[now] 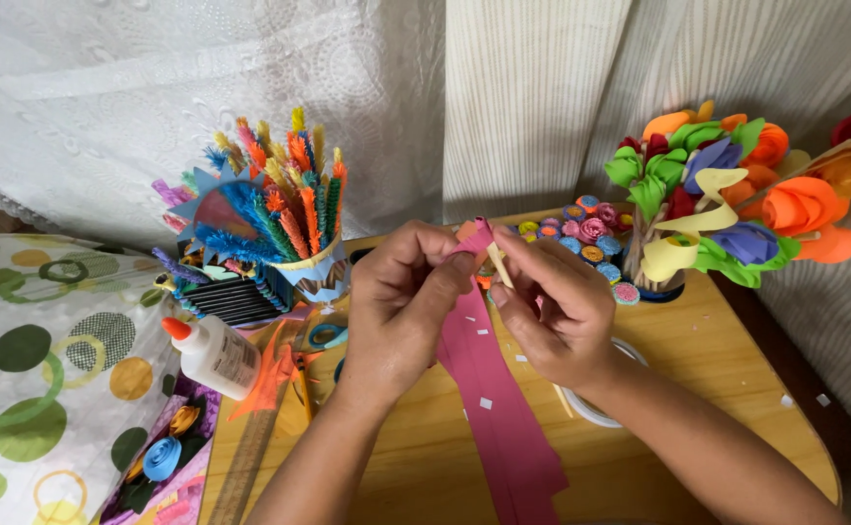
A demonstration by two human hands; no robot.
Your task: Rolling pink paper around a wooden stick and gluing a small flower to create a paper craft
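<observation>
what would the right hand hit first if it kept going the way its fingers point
The right hand points up and left, so it would first meet the pink paper strip it pinches, then the left hand just beyond. Depth is hard to judge.

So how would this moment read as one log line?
left hand: pinching pink paper strip top | right hand: holding thin stick against strip | glue bottle: lying left
</observation>
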